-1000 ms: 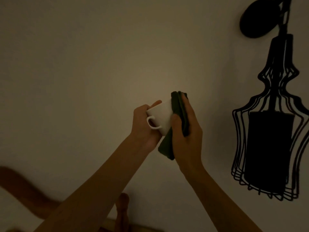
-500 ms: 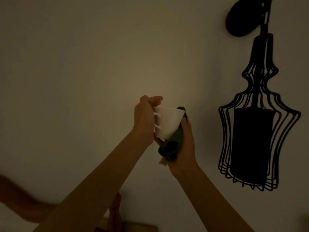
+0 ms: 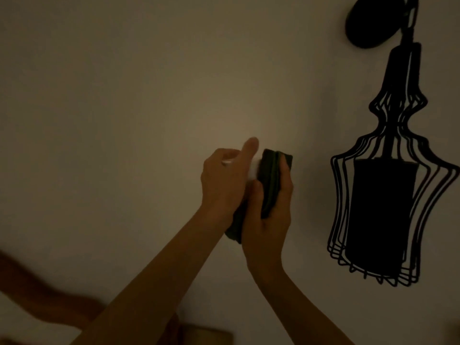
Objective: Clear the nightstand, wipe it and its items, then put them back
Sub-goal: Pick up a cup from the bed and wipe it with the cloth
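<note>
No text, label, brand, number or sign can be read anywhere in this dim view; nothing legible is shown on the plain pale wall (image 3: 124,95) or on the black wire-cage wall lamp (image 3: 383,215).

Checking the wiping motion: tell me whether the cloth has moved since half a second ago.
Yes. The dark green cloth has shifted from under the white cup up its side, toward the wire wall lamp.

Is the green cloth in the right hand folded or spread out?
Folded. The green cloth shows stacked layers along its edge, pressed by the right hand against the white cup.
</note>
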`<move>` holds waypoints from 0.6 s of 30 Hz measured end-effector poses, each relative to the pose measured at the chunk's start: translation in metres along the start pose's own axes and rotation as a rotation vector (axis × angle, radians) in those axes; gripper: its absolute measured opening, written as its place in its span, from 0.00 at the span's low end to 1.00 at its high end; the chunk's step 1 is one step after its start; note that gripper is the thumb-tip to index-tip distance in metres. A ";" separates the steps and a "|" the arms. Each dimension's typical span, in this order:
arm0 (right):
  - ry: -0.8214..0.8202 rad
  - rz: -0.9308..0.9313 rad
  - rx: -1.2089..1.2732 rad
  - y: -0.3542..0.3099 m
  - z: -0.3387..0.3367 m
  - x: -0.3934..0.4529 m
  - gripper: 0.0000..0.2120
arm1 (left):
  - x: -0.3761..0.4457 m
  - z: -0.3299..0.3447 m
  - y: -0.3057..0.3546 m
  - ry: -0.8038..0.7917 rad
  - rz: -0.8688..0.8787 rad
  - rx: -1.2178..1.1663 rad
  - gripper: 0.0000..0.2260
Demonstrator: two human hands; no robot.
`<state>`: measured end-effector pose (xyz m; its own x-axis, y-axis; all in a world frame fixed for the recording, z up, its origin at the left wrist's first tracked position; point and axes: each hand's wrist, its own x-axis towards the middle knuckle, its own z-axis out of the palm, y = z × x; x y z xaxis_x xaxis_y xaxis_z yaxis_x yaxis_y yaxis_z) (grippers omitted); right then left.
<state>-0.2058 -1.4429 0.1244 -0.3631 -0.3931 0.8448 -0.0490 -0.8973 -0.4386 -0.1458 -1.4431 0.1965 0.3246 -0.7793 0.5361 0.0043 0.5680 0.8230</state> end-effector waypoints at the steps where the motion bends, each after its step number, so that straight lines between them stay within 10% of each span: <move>1: -0.019 -0.007 -0.013 -0.002 0.001 0.001 0.23 | 0.003 -0.001 0.000 0.000 -0.066 -0.080 0.18; 11: -0.125 0.766 0.459 -0.011 0.010 0.031 0.20 | 0.016 -0.024 0.002 -0.063 -0.112 -0.321 0.11; 18: 0.105 0.422 0.211 -0.012 0.025 0.007 0.18 | 0.022 -0.022 0.005 0.097 -0.285 -0.255 0.23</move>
<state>-0.1841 -1.4401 0.1434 -0.4029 -0.7191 0.5661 0.3089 -0.6891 -0.6555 -0.1174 -1.4517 0.2080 0.3648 -0.8933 0.2625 0.3377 0.3897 0.8568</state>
